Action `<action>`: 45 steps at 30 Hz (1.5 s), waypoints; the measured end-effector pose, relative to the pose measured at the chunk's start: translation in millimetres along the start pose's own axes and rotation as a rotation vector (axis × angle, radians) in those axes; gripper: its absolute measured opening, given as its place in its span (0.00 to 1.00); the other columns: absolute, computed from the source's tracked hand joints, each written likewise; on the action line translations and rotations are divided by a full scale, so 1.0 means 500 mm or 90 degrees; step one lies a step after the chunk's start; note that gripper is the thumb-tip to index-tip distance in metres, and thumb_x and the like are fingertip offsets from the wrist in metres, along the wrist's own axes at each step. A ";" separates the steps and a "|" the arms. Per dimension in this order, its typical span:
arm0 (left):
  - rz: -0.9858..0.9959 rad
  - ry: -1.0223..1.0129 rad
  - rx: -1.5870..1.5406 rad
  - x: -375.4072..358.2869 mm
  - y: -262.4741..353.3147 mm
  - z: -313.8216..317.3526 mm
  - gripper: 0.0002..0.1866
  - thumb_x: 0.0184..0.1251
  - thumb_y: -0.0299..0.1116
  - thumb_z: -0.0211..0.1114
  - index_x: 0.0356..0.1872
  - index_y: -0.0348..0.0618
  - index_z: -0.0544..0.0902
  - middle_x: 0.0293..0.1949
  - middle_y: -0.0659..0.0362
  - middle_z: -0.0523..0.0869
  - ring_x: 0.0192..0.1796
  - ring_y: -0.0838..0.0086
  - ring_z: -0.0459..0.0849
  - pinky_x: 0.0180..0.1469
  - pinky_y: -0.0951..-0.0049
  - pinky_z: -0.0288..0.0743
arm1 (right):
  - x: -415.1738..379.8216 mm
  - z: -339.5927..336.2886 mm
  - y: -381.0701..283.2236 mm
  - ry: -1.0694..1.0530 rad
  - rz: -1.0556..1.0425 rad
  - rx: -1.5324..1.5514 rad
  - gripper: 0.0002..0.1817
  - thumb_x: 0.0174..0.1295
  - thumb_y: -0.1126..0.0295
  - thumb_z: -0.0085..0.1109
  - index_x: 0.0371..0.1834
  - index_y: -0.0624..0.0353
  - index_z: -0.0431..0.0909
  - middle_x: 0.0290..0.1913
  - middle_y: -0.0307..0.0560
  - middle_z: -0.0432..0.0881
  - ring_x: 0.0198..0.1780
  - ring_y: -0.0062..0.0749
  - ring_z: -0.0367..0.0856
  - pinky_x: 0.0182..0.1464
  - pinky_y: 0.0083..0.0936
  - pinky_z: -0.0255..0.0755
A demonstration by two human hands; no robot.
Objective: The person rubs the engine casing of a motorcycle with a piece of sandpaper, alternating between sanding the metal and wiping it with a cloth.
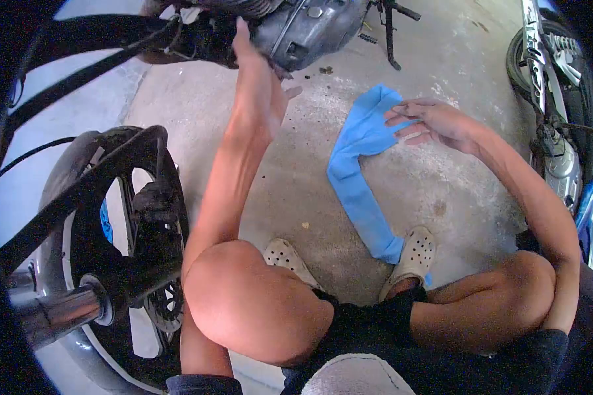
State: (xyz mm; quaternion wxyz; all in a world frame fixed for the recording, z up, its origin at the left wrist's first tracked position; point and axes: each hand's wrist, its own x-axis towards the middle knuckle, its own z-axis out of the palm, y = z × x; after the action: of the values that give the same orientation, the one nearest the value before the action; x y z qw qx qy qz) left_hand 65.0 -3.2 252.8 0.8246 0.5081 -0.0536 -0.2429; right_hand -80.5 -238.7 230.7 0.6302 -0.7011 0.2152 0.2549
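Observation:
My left hand (260, 85) reaches up to the lower edge of a motorcycle engine (303, 33), its fingers spread apart and partly hidden against the dark parts there. A long, bent strip of blue cloth (359, 191) lies on the concrete floor between my arms. Over the upper end of that cloth hovers my right hand (435, 122), fingers apart and slightly blurred, the fingertips overlapping the blue edge. The cloth's lower end reaches my right clog (415, 260).
On the left stands the motorcycle's front wheel (62, 197) with its fork tube (66, 313). Another motorcycle (553, 131) stands along the right side. A kickstand (390, 39) touches the floor beyond the engine. My left clog (286, 260) is beside my knee.

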 end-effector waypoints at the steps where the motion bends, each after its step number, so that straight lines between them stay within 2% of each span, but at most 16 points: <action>1: 0.006 -0.007 0.001 0.005 0.005 0.000 0.33 0.73 0.63 0.42 0.62 0.44 0.69 0.58 0.56 0.75 0.52 0.64 0.71 0.70 0.28 0.41 | 0.003 -0.003 -0.005 0.005 -0.013 -0.005 0.19 0.75 0.62 0.44 0.59 0.63 0.74 0.56 0.46 0.80 0.48 0.25 0.81 0.51 0.25 0.78; 3: -0.049 0.015 -0.008 0.007 0.010 -0.014 0.25 0.69 0.54 0.50 0.55 0.46 0.75 0.50 0.58 0.80 0.48 0.66 0.73 0.69 0.27 0.41 | 0.008 -0.003 -0.010 0.004 -0.015 -0.013 0.19 0.75 0.62 0.44 0.59 0.63 0.74 0.55 0.46 0.80 0.47 0.25 0.81 0.50 0.24 0.78; 4: -0.112 -0.065 -0.038 0.030 0.016 -0.052 0.22 0.64 0.43 0.54 0.56 0.45 0.73 0.52 0.58 0.79 0.55 0.67 0.74 0.68 0.27 0.44 | 0.008 -0.002 -0.005 -0.005 -0.010 -0.020 0.19 0.75 0.62 0.44 0.59 0.63 0.74 0.55 0.45 0.81 0.47 0.25 0.81 0.50 0.24 0.78; 7: -0.140 -0.120 0.059 0.035 0.041 -0.049 0.15 0.63 0.40 0.55 0.48 0.46 0.76 0.42 0.62 0.78 0.46 0.72 0.72 0.68 0.27 0.46 | 0.009 -0.005 0.001 -0.021 -0.016 -0.003 0.19 0.75 0.61 0.44 0.59 0.62 0.74 0.55 0.45 0.81 0.46 0.24 0.80 0.51 0.23 0.77; 11: -0.129 -0.093 0.105 0.048 0.032 -0.064 0.11 0.62 0.36 0.56 0.43 0.47 0.76 0.39 0.63 0.75 0.41 0.74 0.70 0.67 0.27 0.49 | 0.003 -0.001 -0.005 -0.006 -0.020 0.000 0.19 0.75 0.60 0.45 0.58 0.62 0.75 0.55 0.44 0.81 0.46 0.24 0.80 0.51 0.23 0.77; 13: -0.147 -0.133 0.088 0.034 0.025 -0.063 0.06 0.60 0.31 0.54 0.37 0.46 0.76 0.35 0.61 0.78 0.39 0.69 0.74 0.63 0.32 0.61 | 0.001 -0.002 -0.006 -0.006 -0.020 -0.030 0.19 0.75 0.61 0.45 0.58 0.62 0.75 0.55 0.44 0.81 0.47 0.25 0.80 0.52 0.24 0.77; 14: -0.176 -0.148 0.077 0.032 0.029 -0.061 0.04 0.59 0.28 0.54 0.34 0.47 0.76 0.35 0.62 0.77 0.38 0.71 0.74 0.61 0.34 0.66 | 0.000 -0.008 -0.006 -0.001 -0.017 -0.030 0.19 0.75 0.61 0.45 0.58 0.62 0.75 0.55 0.44 0.81 0.47 0.25 0.80 0.52 0.24 0.77; 18: -0.187 -0.146 0.121 0.057 0.038 -0.048 0.02 0.61 0.28 0.56 0.33 0.46 0.76 0.36 0.63 0.77 0.39 0.72 0.76 0.58 0.34 0.71 | 0.005 -0.023 0.012 -0.039 -0.013 0.006 0.20 0.74 0.59 0.44 0.59 0.61 0.75 0.57 0.45 0.79 0.52 0.30 0.79 0.56 0.29 0.74; 22: -0.147 -0.067 0.174 0.059 0.037 -0.075 0.03 0.62 0.30 0.59 0.35 0.44 0.78 0.36 0.61 0.79 0.40 0.70 0.79 0.59 0.33 0.71 | 0.014 -0.027 0.009 -0.041 -0.012 -0.003 0.21 0.74 0.57 0.44 0.60 0.60 0.75 0.58 0.47 0.78 0.55 0.34 0.78 0.58 0.31 0.73; 24: -0.198 -0.190 0.129 0.054 0.053 -0.079 0.06 0.63 0.32 0.61 0.37 0.42 0.80 0.38 0.60 0.80 0.45 0.70 0.79 0.60 0.33 0.69 | 0.017 -0.022 -0.005 -0.022 -0.019 -0.007 0.20 0.75 0.60 0.43 0.60 0.60 0.74 0.57 0.46 0.79 0.52 0.30 0.79 0.56 0.29 0.75; 27: -0.193 -0.159 0.177 0.026 0.057 -0.057 0.07 0.64 0.33 0.62 0.37 0.41 0.81 0.42 0.60 0.80 0.50 0.70 0.78 0.62 0.32 0.67 | 0.017 -0.009 -0.020 -0.013 -0.032 -0.020 0.19 0.76 0.61 0.42 0.60 0.60 0.74 0.55 0.44 0.80 0.49 0.26 0.79 0.54 0.26 0.76; 32: -0.187 -0.120 0.186 0.067 0.039 -0.062 0.05 0.61 0.26 0.65 0.37 0.39 0.82 0.45 0.57 0.82 0.54 0.67 0.78 0.63 0.34 0.68 | 0.015 -0.018 -0.009 -0.025 -0.050 -0.018 0.19 0.75 0.60 0.43 0.60 0.60 0.74 0.56 0.44 0.80 0.50 0.26 0.79 0.54 0.26 0.76; 36: -0.221 -0.219 0.218 0.066 0.054 -0.090 0.16 0.59 0.31 0.70 0.47 0.35 0.83 0.51 0.57 0.82 0.55 0.70 0.77 0.62 0.47 0.73 | 0.018 -0.018 -0.006 -0.025 -0.023 0.002 0.20 0.75 0.59 0.45 0.60 0.60 0.75 0.56 0.43 0.80 0.49 0.26 0.79 0.54 0.25 0.76; 41: -0.164 -0.230 0.224 0.046 0.047 -0.073 0.13 0.58 0.30 0.70 0.43 0.37 0.84 0.44 0.60 0.83 0.49 0.72 0.79 0.60 0.49 0.77 | 0.010 -0.006 -0.032 0.003 -0.035 -0.029 0.20 0.74 0.58 0.47 0.60 0.60 0.75 0.57 0.43 0.80 0.49 0.26 0.79 0.54 0.25 0.75; 43: -0.214 -0.176 0.200 0.050 0.045 -0.056 0.14 0.56 0.29 0.72 0.44 0.39 0.83 0.41 0.61 0.82 0.48 0.72 0.78 0.57 0.49 0.79 | 0.002 0.001 -0.030 -0.017 -0.051 -0.035 0.20 0.74 0.58 0.47 0.60 0.60 0.75 0.57 0.44 0.80 0.48 0.26 0.80 0.54 0.25 0.76; 45: -0.226 -0.133 0.172 0.069 0.039 -0.049 0.14 0.58 0.26 0.70 0.46 0.37 0.81 0.46 0.56 0.84 0.48 0.66 0.81 0.59 0.43 0.77 | 0.001 -0.004 -0.022 -0.023 -0.042 -0.034 0.20 0.74 0.58 0.47 0.61 0.60 0.74 0.57 0.44 0.80 0.48 0.27 0.79 0.54 0.26 0.76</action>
State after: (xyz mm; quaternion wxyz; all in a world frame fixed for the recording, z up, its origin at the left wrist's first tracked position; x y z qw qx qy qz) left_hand 110.3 8.2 252.4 0.6838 0.5872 -0.0803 -0.4257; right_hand -73.0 -239.2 239.0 0.6229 -0.7198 0.1738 0.2522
